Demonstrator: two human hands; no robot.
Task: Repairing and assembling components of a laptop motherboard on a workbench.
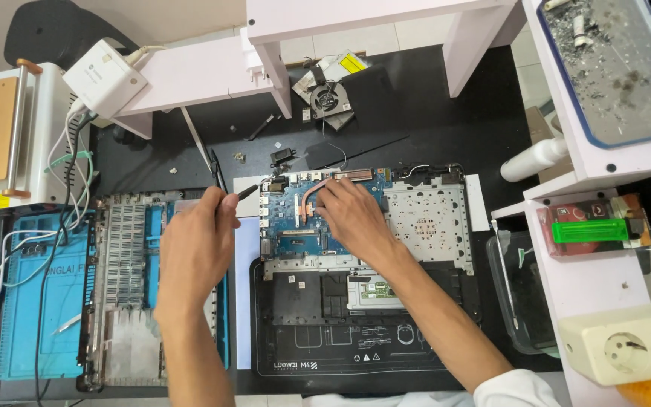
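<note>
Opened laptop chassis (pixel 416 226) lies on the black work mat (pixel 416 113), battery bay nearest the person. Right hand (pixel 352 215) rests on the blue motherboard (pixel 288 222) in the chassis's upper left, fingertips (pixel 324 188) pinched narrow at the copper heat pipe (pixel 310 197); whether they actually grip it cannot be told. Left hand (pixel 197 241) sits left of the chassis, above the removed bottom cover (pixel 126 286), fist closed around a black screwdriver (pixel 239 194) whose tip points toward the motherboard's corner. Beyond the chassis, a loose cooling fan (pixel 327 98) lies on the mat.
</note>
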